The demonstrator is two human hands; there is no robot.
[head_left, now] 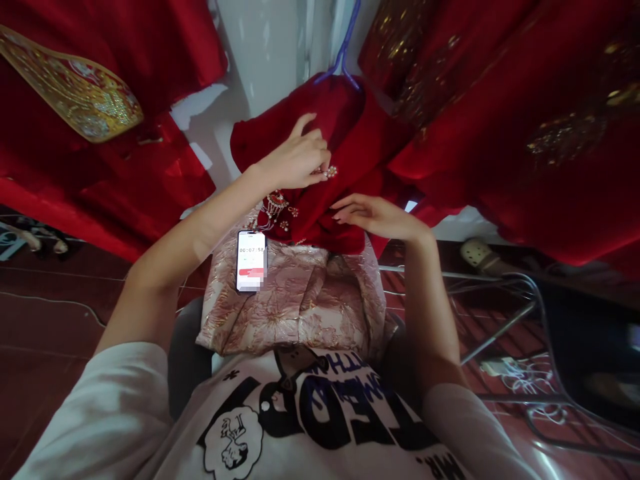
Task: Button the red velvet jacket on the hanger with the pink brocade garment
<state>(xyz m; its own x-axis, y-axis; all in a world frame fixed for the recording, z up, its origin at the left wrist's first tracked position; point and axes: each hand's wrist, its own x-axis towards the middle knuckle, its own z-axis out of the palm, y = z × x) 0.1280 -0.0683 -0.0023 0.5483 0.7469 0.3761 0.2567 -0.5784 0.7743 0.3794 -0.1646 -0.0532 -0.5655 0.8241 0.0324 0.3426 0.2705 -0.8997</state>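
Note:
A red garment (345,133) hangs from a blue hanger (345,57) in front of me. My left hand (295,160) pinches a small pearl ornament (330,172) against the red cloth. My right hand (375,217) lies flat under the cloth's lower fold, fingers spread. A beaded gold and pearl decoration (275,208) is fixed to the garment just below my left hand. A phone (251,260) showing a running timer lies on pink and gold brocade fabric (300,300) on my lap.
More red garments hang at left (100,153) and right (525,120), one with a gold embroidered panel (75,87). A black metal chair frame (530,300), a power strip (480,257) and cables sit on the dark red floor at right.

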